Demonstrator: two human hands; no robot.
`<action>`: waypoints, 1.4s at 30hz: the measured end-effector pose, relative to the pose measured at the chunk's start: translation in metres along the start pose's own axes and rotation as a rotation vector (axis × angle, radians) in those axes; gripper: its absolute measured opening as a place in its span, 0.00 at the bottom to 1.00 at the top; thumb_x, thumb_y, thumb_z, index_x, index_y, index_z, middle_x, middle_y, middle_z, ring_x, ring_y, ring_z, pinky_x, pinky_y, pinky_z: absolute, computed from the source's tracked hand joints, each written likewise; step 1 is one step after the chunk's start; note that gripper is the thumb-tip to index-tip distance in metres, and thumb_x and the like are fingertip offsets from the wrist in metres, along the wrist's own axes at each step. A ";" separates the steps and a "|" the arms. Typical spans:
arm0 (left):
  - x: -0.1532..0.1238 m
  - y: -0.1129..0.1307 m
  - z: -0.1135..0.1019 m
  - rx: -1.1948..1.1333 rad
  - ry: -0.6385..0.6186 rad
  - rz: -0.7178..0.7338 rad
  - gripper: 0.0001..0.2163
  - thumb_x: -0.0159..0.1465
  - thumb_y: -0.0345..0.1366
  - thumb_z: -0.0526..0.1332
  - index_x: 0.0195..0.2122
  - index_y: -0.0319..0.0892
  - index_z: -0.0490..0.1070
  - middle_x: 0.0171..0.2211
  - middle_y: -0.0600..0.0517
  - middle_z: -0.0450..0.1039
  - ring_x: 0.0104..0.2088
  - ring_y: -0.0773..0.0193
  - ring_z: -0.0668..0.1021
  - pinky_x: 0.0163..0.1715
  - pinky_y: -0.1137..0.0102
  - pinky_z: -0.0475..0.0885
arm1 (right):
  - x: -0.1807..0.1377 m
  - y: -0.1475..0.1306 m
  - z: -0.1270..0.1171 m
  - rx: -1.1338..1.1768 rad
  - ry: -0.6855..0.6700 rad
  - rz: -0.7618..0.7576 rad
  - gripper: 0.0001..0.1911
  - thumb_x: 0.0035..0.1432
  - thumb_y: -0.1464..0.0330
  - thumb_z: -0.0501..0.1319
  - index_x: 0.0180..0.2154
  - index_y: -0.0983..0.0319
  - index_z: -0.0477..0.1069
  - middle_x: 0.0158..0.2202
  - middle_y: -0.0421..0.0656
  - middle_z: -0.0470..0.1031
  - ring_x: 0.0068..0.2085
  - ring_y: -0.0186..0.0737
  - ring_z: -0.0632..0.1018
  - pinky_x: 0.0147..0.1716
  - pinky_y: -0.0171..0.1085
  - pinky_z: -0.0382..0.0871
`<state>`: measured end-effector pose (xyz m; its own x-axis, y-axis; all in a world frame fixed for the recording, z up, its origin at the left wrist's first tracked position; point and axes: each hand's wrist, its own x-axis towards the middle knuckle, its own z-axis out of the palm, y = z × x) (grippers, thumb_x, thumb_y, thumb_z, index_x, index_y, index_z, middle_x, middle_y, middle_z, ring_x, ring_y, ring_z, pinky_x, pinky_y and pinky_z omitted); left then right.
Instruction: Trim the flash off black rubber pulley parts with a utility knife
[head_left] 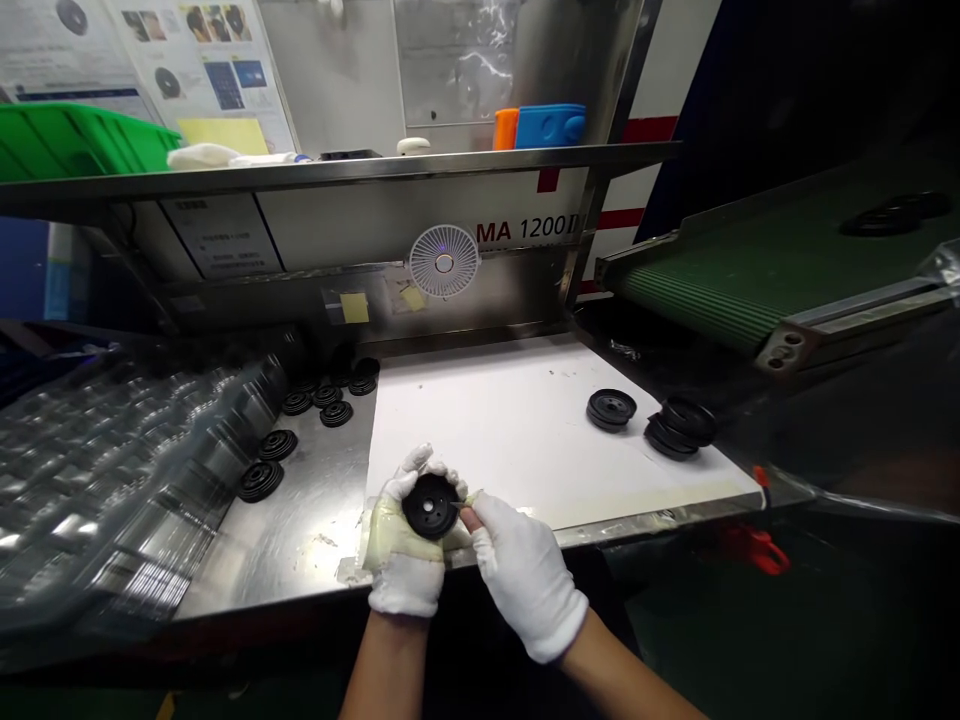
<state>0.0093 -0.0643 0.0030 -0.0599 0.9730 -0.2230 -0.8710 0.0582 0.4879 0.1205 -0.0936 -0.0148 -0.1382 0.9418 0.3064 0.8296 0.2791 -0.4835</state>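
My left hand (pixel 405 545), in a white glove with a yellowish palm, is closed around a round black plastic part (pixel 429 512) with a small hole at its centre. The part is tilted up so its recessed face shows. My right hand (pixel 521 570), also gloved, has a bare fingertip showing and pinches a small thin tool (pixel 459 504). The tool's tip touches or nearly touches the right rim of the part; most of it is hidden in the fingers, so its kind is unclear. Both hands are over the table's front edge.
A white sheet (pixel 480 420) covers the table's middle and right. Black round parts (pixel 611 408) lie at its right, others (pixel 277 445) on the bare metal at left. Clear plastic trays (pixel 135 470) stand far left. A green conveyor (pixel 720 290) rises at right. A fan (pixel 444 262) hangs below the shelf (pixel 337 172).
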 end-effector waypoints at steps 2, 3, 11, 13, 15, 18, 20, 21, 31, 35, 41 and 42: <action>0.005 -0.003 -0.001 -0.031 0.006 0.012 0.09 0.53 0.28 0.58 0.36 0.40 0.70 0.26 0.51 0.69 0.29 0.66 0.74 0.32 0.68 0.72 | -0.001 -0.001 0.002 -0.022 0.000 0.008 0.10 0.62 0.66 0.47 0.31 0.57 0.64 0.28 0.36 0.71 0.27 0.35 0.71 0.25 0.35 0.51; 0.008 -0.004 -0.002 -0.040 0.014 0.020 0.07 0.53 0.28 0.59 0.34 0.41 0.70 0.26 0.52 0.69 0.28 0.67 0.74 0.32 0.69 0.72 | -0.002 -0.002 0.004 -0.021 -0.008 0.005 0.10 0.62 0.66 0.47 0.31 0.57 0.64 0.28 0.36 0.71 0.27 0.35 0.70 0.25 0.35 0.51; 0.008 -0.004 -0.003 0.003 0.026 0.099 0.14 0.53 0.27 0.58 0.42 0.42 0.69 0.36 0.48 0.72 0.38 0.61 0.75 0.41 0.63 0.71 | -0.003 -0.012 0.008 0.013 -0.018 -0.010 0.10 0.62 0.65 0.47 0.31 0.58 0.64 0.26 0.37 0.71 0.27 0.35 0.71 0.25 0.34 0.51; 0.006 -0.001 -0.001 0.026 0.019 -0.009 0.17 0.54 0.30 0.57 0.46 0.41 0.67 0.38 0.44 0.71 0.40 0.54 0.75 0.40 0.57 0.71 | -0.001 -0.008 0.007 0.029 -0.001 -0.005 0.10 0.62 0.65 0.47 0.31 0.58 0.64 0.27 0.37 0.71 0.27 0.35 0.70 0.25 0.34 0.51; 0.006 0.001 0.000 0.014 0.027 -0.061 0.17 0.54 0.30 0.57 0.46 0.40 0.67 0.33 0.45 0.72 0.36 0.56 0.75 0.37 0.58 0.72 | -0.001 -0.004 0.005 0.044 0.011 0.012 0.10 0.62 0.66 0.47 0.32 0.58 0.64 0.28 0.37 0.72 0.28 0.35 0.71 0.26 0.34 0.52; 0.010 -0.001 0.000 -0.035 0.075 -0.028 0.12 0.53 0.28 0.58 0.40 0.39 0.69 0.25 0.50 0.69 0.28 0.64 0.74 0.34 0.65 0.73 | -0.001 -0.001 0.007 0.020 0.006 0.035 0.11 0.63 0.66 0.46 0.32 0.57 0.64 0.28 0.37 0.72 0.28 0.35 0.71 0.26 0.34 0.52; 0.014 -0.004 -0.001 -0.048 0.109 -0.005 0.10 0.53 0.28 0.58 0.37 0.39 0.70 0.24 0.52 0.69 0.27 0.67 0.74 0.33 0.68 0.73 | -0.002 -0.003 0.010 0.006 0.007 0.030 0.11 0.63 0.66 0.46 0.32 0.57 0.64 0.28 0.37 0.71 0.27 0.36 0.71 0.26 0.35 0.52; 0.016 -0.005 -0.002 -0.053 0.120 0.019 0.09 0.54 0.28 0.58 0.37 0.40 0.70 0.24 0.52 0.69 0.27 0.67 0.74 0.33 0.68 0.73 | -0.003 -0.005 0.011 0.000 0.011 0.028 0.11 0.63 0.66 0.46 0.31 0.57 0.64 0.27 0.37 0.71 0.27 0.36 0.70 0.25 0.35 0.51; 0.011 -0.003 -0.008 0.004 0.036 -0.063 0.16 0.53 0.30 0.57 0.44 0.40 0.68 0.37 0.44 0.71 0.41 0.52 0.74 0.39 0.55 0.71 | -0.005 -0.005 0.016 0.025 -0.011 0.025 0.11 0.62 0.66 0.47 0.32 0.58 0.65 0.27 0.38 0.72 0.27 0.36 0.71 0.26 0.35 0.53; 0.013 -0.003 -0.006 -0.059 0.087 -0.067 0.11 0.52 0.28 0.59 0.38 0.40 0.69 0.26 0.51 0.68 0.29 0.63 0.74 0.32 0.64 0.72 | -0.004 0.002 0.014 0.028 0.000 0.060 0.12 0.63 0.66 0.46 0.33 0.59 0.66 0.28 0.39 0.71 0.28 0.36 0.71 0.26 0.34 0.54; 0.020 -0.007 -0.004 -0.104 0.150 -0.008 0.03 0.54 0.28 0.58 0.30 0.41 0.68 0.22 0.55 0.66 0.25 0.69 0.72 0.32 0.69 0.72 | -0.006 -0.008 0.018 0.013 -0.021 0.053 0.10 0.62 0.66 0.47 0.33 0.58 0.65 0.27 0.38 0.72 0.27 0.36 0.71 0.26 0.34 0.53; 0.020 -0.008 -0.004 -0.109 0.149 0.018 0.04 0.54 0.29 0.58 0.31 0.42 0.69 0.23 0.55 0.67 0.26 0.70 0.73 0.34 0.70 0.72 | -0.006 -0.010 0.019 0.012 -0.015 0.053 0.10 0.62 0.66 0.47 0.32 0.58 0.65 0.26 0.38 0.71 0.27 0.36 0.71 0.26 0.35 0.53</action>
<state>0.0131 -0.0465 -0.0082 -0.1408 0.9292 -0.3418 -0.9161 0.0086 0.4008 0.1025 -0.0988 -0.0279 -0.1022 0.9580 0.2681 0.8292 0.2309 -0.5090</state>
